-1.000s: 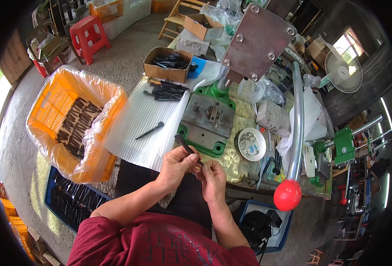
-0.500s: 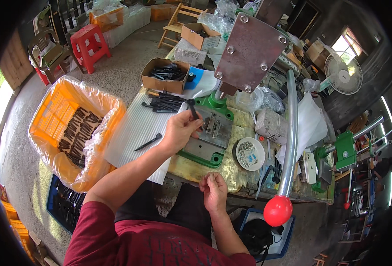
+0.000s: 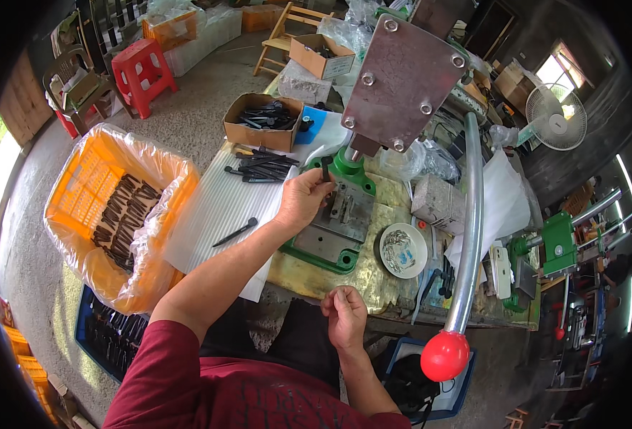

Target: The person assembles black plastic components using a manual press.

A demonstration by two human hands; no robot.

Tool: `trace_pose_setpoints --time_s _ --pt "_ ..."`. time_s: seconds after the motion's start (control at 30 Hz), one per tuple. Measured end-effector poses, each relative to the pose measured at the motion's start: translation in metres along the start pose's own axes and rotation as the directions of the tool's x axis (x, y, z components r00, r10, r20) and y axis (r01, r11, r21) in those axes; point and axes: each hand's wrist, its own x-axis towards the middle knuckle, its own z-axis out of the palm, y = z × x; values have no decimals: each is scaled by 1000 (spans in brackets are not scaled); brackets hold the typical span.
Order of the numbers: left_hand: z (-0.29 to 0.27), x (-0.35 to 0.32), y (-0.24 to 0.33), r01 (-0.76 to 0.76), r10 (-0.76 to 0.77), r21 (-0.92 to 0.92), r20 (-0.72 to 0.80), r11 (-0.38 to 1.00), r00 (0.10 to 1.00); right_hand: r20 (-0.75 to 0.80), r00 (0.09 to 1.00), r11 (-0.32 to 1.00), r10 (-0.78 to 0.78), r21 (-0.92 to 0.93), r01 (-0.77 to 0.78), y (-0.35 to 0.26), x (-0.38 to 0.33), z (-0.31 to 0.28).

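- Workshop with a gravel floor: a cluttered bench [image 3: 373,275] fills the middle, with a red stool [image 3: 143,71], a wooden chair [image 3: 292,32] and a fan [image 3: 557,123] at the far side.
- On the bench stands a hand press with a green base [image 3: 323,254], a grey head plate [image 3: 402,86] tilted above it, and a long metal lever [image 3: 467,229] running near to a red knob [image 3: 444,355].
- Left hand [image 3: 303,200] is stretched far over the bench to the press; thumb and fingers are pinched shut on a small dark part [image 3: 325,168], held upright just left of the green post under the head plate.
- Right hand [image 3: 344,314] sits near the body at the bench's near edge, fingers curled in with fingertips together; whether it holds anything is too small to tell.
- White corrugated sheet [image 3: 216,214] lies left of the press, with one dark rod [image 3: 235,232] alone on it and a loose pile of dark parts [image 3: 258,168] at its far end.
- Cardboard box [image 3: 262,121] of more dark parts sits beyond that pile.
- Orange crate [image 3: 80,193], lined with clear plastic and holding dark pieces, stands on the floor to the left; a blue crate [image 3: 87,336] lies nearer, beneath it.
- Small round dish [image 3: 403,250] rests right of the press base, with a grey block [image 3: 439,204] just beyond it.
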Motion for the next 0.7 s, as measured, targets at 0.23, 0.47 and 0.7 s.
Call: trace_pose_setpoints --time_s 0.23,0.47,0.7 --pt "2 -1 0 33 -33 -20 -30 999 999 -9 1000 1000 7 -4 -7 2 -2 -1" --pt "3 -1 1 15 -14 29 -25 999 1000 9 1000 1000 -1 10 1 3 -2 -3" --pt "0 4 4 -368 355 296 96 882 930 10 1000 1000 -10 -11 10 2 -2 -2"
